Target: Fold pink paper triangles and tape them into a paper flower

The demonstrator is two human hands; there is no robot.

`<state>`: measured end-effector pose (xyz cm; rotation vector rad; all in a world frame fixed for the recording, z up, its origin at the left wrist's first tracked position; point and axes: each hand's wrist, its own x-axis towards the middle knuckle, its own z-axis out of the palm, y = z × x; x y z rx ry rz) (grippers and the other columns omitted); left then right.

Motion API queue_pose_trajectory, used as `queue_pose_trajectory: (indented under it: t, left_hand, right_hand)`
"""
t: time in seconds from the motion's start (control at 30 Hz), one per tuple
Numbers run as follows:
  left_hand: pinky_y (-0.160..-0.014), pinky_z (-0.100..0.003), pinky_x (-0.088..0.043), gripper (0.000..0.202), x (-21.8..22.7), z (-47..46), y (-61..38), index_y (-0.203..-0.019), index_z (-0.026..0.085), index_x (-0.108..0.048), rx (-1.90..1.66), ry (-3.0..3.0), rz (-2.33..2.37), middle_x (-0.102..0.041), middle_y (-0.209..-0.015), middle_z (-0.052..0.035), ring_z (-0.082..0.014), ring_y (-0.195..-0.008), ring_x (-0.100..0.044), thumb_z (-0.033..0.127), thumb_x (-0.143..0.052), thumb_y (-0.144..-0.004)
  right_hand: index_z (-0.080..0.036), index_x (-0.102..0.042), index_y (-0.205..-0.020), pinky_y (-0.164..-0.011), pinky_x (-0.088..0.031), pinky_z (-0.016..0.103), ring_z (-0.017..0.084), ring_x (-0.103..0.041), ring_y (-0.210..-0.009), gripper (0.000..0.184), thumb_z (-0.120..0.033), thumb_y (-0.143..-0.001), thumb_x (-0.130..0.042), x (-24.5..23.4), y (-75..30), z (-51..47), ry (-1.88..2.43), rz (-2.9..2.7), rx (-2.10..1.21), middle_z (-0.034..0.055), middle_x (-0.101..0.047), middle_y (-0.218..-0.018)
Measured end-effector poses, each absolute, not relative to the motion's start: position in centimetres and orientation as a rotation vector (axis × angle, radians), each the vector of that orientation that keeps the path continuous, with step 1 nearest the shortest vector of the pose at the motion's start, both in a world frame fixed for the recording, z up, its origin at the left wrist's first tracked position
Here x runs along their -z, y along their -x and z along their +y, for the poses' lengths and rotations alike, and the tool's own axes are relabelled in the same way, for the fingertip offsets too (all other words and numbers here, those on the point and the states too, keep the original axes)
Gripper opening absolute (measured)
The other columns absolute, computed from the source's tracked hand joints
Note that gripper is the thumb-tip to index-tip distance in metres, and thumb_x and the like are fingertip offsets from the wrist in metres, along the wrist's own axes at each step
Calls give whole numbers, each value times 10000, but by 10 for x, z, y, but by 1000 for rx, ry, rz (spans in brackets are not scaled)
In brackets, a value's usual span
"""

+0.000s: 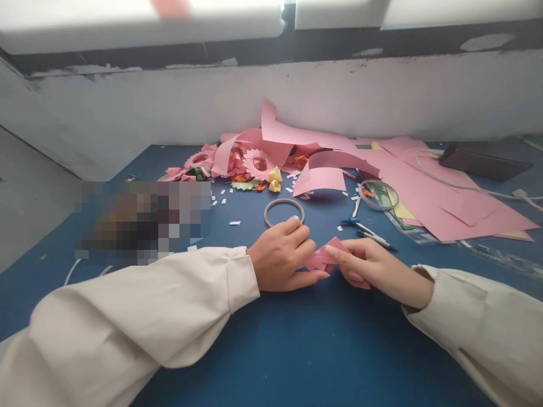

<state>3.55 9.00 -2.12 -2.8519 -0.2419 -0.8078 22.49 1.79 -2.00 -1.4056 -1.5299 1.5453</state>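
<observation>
My left hand (282,257) and my right hand (367,263) meet over the blue table (271,350) and both pinch a small folded piece of pink paper (328,252). The left fingers curl round its left side. The thumb and fingers of the right hand press on its right side. Both arms wear cream sleeves. Part of the paper is hidden under the fingers.
Just beyond the hands lie a tape ring (284,211) and a blue-and-white pen (368,232). Further back sit pink paper sheets (428,186), a clear tape roll (379,195), paper flowers and scraps (250,167), a dark phone (483,161) with cable, and a white wall. A blurred patch lies at the left.
</observation>
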Motion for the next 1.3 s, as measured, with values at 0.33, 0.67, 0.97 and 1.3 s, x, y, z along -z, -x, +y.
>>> queue_pose_trajectory:
  t: [0.33,0.67,0.97,1.3]
  left_hand:
    - [-668,-332,-427,357,22,89,-35,-631,143,-531,775,2857,-285,-493,-643,-63,-187,-636,-392,413,-460,-853]
    - [-664,-336,-424,373,21,88,-34,-631,134,-546,767,2870,-249,-501,-641,-70,-186,-626,-388,406,-445,-867]
    - [-693,-342,-430,366,21,87,-35,-633,135,-545,730,2897,-217,-504,-645,-71,-189,-641,-397,402,-445,-863]
    - [-679,-338,-439,367,21,88,-34,-631,149,-511,839,2902,-253,-482,-649,-57,-177,-640,-373,417,-439,-872]
  right_hand:
    - [-155,-491,-695,-385,-200,209,45,-248,-428,474,-611,-822,-468,22,-218,13,1370,-1475,-1480,-69,-305,-511]
    - [-153,-536,-668,-397,-195,225,58,-233,-441,478,-597,-827,-460,18,-218,12,1410,-1560,-1396,-66,-277,-487]
    - [-154,-540,-665,-403,-192,229,61,-240,-445,466,-581,-834,-461,19,-218,10,1431,-1571,-1391,-64,-280,-489]
    - [-165,-475,-692,-396,-183,214,49,-217,-442,473,-606,-851,-417,24,-217,9,1358,-1452,-1517,-72,-278,-518]
